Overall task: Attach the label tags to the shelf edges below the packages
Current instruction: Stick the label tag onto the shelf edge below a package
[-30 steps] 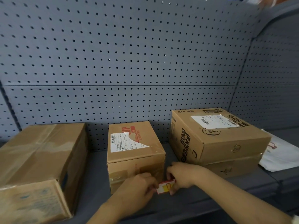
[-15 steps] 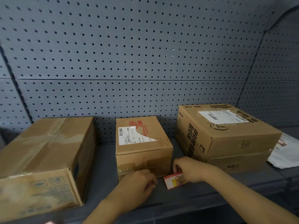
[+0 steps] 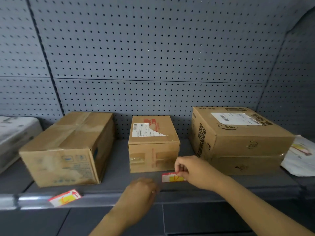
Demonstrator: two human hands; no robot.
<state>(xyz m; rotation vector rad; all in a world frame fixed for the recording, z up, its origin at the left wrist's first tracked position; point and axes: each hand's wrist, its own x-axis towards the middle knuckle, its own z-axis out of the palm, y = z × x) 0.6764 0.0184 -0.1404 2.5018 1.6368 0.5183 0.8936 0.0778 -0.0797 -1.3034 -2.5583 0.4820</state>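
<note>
Head view, looking down on a grey shelf backed by a perforated panel. Right of centre, the right hand pinches the upper right corner of a red, white and yellow label tag between thumb and fingertips; the tag lies on the shelf surface just in front of the small middle box, at its right front corner. Lower centre, the left hand is blurred, fingers curled loosely over the front lip of the shelf; it holds nothing visible, and how far its fingers are parted cannot be told. The two hands are near each other but apart.

At lower left, a second label tag sits tilted on the clear strip along the shelf's front edge, below the large left box. On the right, a wide flat box rests on top of another flat box. A white mailer bag lies at the far right edge, and a pale grey parcel shows at the far left. All boxes are closed and taped; their contents are hidden.
</note>
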